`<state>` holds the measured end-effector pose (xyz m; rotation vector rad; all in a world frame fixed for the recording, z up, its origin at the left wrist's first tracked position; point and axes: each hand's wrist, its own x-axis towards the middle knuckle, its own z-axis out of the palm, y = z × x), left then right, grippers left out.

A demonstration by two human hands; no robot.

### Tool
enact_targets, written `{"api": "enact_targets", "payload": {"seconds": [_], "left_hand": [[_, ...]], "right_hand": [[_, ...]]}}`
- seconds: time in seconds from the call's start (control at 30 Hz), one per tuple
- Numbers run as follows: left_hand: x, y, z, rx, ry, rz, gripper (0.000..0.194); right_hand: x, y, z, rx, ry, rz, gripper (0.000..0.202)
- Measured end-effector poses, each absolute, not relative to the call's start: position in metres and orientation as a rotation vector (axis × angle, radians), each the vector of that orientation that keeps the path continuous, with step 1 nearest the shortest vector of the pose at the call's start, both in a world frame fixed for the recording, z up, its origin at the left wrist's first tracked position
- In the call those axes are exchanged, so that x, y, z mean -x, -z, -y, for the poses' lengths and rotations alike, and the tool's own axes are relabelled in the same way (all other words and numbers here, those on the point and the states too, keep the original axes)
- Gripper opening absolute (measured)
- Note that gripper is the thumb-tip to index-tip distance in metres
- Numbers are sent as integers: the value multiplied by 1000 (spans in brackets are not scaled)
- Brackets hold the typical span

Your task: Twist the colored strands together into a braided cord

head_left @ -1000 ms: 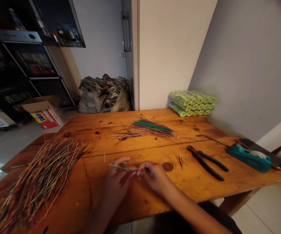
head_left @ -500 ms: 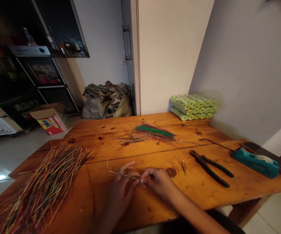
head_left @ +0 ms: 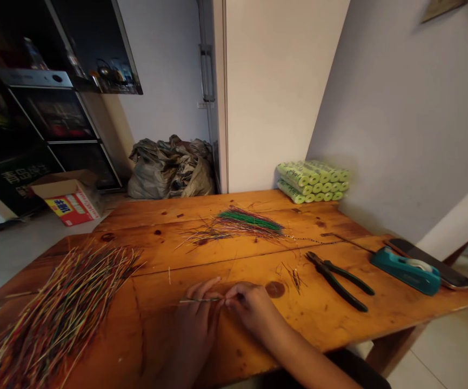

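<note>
Between my two hands lies a thin strand of wires (head_left: 193, 300), pale at its left end and dark along its middle. My left hand (head_left: 199, 313) pinches it with thumb and fingertips, and the strand crosses over the fingers. Fingertips of my right hand (head_left: 250, 305) close on its right end, touching the left thumb and finger. Just what the right fingertips grip is too small to make out clearly. A big heap of loose coloured wires (head_left: 72, 302) spreads to the left. Beyond my hands lies a bundle of green and red wires (head_left: 250, 220).
Black-handled pliers (head_left: 341, 281) lie right of my hands, beside short wire scraps (head_left: 295, 278). Further right are a teal tape dispenser (head_left: 406, 270) and a phone-like dark slab (head_left: 432, 262). Green-wrapped rolls (head_left: 313, 181) stack at the wooden table's (head_left: 226, 259) back edge.
The view has shifted slightly, so most things sit further left. Both hands stay pinched together on the strand, which now lies more level.
</note>
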<state>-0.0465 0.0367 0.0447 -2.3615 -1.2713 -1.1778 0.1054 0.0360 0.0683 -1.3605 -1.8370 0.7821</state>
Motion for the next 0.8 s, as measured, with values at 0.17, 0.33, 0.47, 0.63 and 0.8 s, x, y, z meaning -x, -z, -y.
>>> {"api": "enact_targets", "payload": {"seconds": [0.17, 0.33, 0.47, 0.63, 0.8], "left_hand": [[47, -42, -39, 2327, 1178, 1214, 14], [49, -38, -39, 2346, 1199, 1255, 12], [50, -37, -40, 2360, 1232, 1254, 9], [51, -37, -44, 2347, 1329, 1284, 10], [52, -34, -44, 2463, 1462, 1528, 14]], "right_hand": [[-103, -63, -41, 1361, -834, 1770, 18], [-108, -48, -50, 1244, -1205, 1582, 19], [-111, -50, -50, 1179, -1241, 1654, 15], [-105, -58, -43, 1225, -1023, 1672, 14], [-99, -62, -38, 1228, -679, 1801, 13]]}}
